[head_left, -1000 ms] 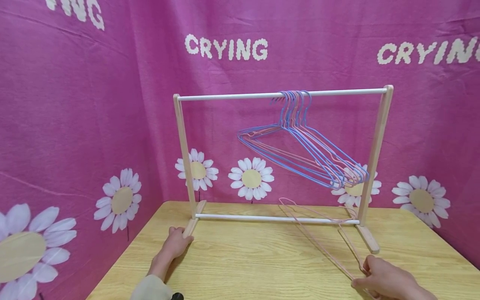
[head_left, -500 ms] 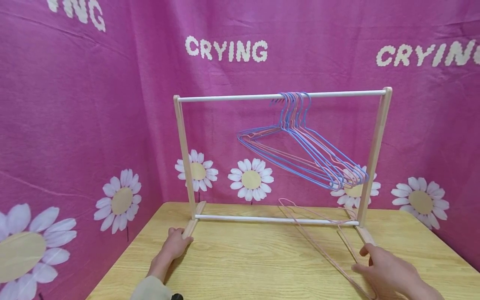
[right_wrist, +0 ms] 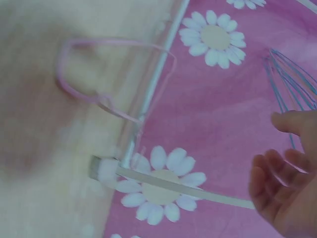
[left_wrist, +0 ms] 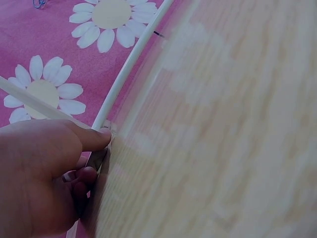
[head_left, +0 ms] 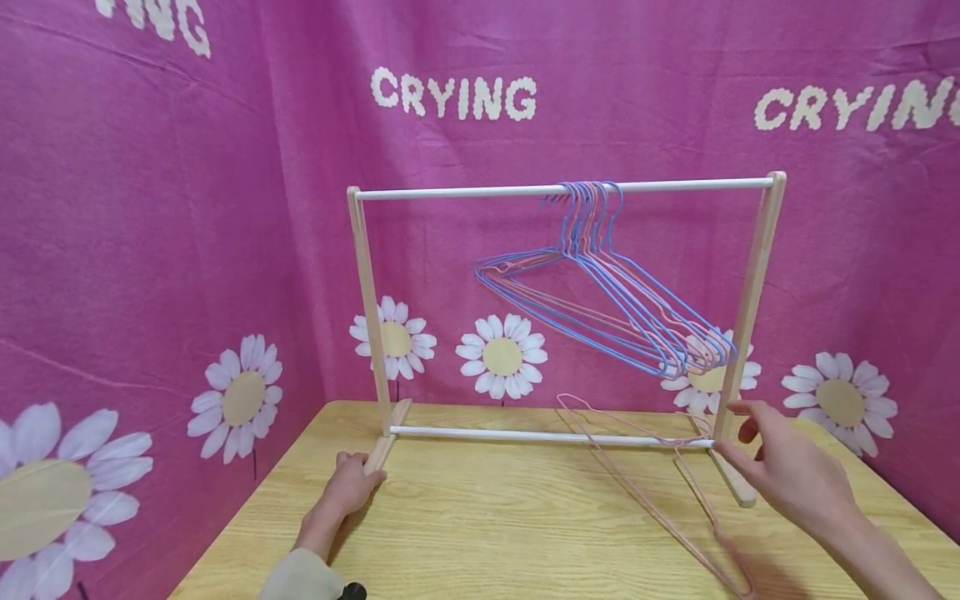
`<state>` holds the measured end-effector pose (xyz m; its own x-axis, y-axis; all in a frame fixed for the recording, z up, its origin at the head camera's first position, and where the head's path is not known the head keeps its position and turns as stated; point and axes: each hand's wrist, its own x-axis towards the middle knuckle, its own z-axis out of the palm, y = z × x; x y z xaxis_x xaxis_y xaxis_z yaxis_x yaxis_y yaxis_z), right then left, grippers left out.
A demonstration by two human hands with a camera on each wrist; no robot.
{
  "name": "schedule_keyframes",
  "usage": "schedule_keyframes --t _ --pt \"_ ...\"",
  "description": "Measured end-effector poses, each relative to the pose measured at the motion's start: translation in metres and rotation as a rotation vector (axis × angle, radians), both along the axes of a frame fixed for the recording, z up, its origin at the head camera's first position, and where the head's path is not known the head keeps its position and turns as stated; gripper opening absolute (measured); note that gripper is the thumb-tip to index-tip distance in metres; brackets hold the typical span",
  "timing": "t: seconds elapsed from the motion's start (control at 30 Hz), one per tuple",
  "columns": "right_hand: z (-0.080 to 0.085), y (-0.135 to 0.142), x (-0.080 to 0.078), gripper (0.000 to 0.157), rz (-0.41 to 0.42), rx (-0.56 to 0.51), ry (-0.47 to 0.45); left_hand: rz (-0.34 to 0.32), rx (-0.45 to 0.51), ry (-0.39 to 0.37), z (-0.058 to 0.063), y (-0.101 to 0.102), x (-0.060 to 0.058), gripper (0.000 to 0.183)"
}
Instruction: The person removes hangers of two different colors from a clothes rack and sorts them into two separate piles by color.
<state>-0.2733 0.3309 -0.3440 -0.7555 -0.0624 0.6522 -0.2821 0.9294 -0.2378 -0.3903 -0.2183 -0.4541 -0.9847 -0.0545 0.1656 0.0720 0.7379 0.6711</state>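
A small clothes rack with wooden posts and white bars stands on the table; my left hand (head_left: 348, 487) grips the front end of its left foot (head_left: 382, 452). In the left wrist view, the thumb (left_wrist: 96, 139) lies along the top of that foot. My right hand (head_left: 798, 467) is raised beside the right post (head_left: 750, 292), holding nothing, fingers apart and loosely bent. One pink wire hanger (head_left: 628, 485) leans across the lower bar (head_left: 487, 435), its near corner toward the table's front. Several blue and pink wire hangers (head_left: 637, 300) hang bunched from the top bar (head_left: 450, 192).
The wood-grain table (head_left: 510, 525) carries the rack. A magenta cloth (head_left: 435, 250) with white daisies and lettering closes off the back and sides. The rack's right foot (head_left: 738, 487) lies just left of my right hand.
My right hand has let go of the pink hanger and moved up and away toward the right post. The hanger stays leaning on the lower bar. The left hand has not moved.
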Motion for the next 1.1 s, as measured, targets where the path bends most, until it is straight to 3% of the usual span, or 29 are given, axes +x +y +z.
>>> schedule_keyframes --t 0.07,0.17,0.4,0.43,0.57,0.63,0.67,0.9,1.1 --pt "0.009 0.003 -0.006 0.055 0.029 0.005 0.131 -0.001 0.0 -0.001 0.0 0.0 0.0 0.053" --pt "0.019 0.006 -0.015 0.066 0.055 0.027 0.258 0.001 -0.001 -0.006 0.001 0.0 -0.001 0.053" --pt "0.035 0.007 -0.031 0.09 0.025 0.091 0.356 -0.001 0.001 -0.019 0.001 -0.001 -0.001 0.053" --pt "0.038 0.008 -0.034 0.083 0.029 0.106 0.381 -0.002 0.002 -0.019 0.001 -0.001 -0.001 0.052" --pt "0.046 0.007 -0.046 0.092 0.057 0.164 0.442 -0.003 0.003 -0.016 0.001 0.0 0.0 0.052" --pt "0.049 0.007 -0.051 0.093 0.068 0.18 0.449 0.0 0.002 -0.018 0.002 0.0 0.0 0.052" --pt "0.05 0.006 -0.053 0.103 0.074 0.181 0.437 0.001 0.001 -0.019 0.001 -0.001 -0.001 0.052" --pt "0.052 0.002 -0.063 0.105 0.058 0.136 0.329 -0.001 0.006 -0.011 0.003 0.0 0.0 0.052" --pt "0.051 0.0 -0.069 0.102 0.044 0.123 0.4 -0.01 0.005 -0.008 0.003 0.0 0.001 0.05"
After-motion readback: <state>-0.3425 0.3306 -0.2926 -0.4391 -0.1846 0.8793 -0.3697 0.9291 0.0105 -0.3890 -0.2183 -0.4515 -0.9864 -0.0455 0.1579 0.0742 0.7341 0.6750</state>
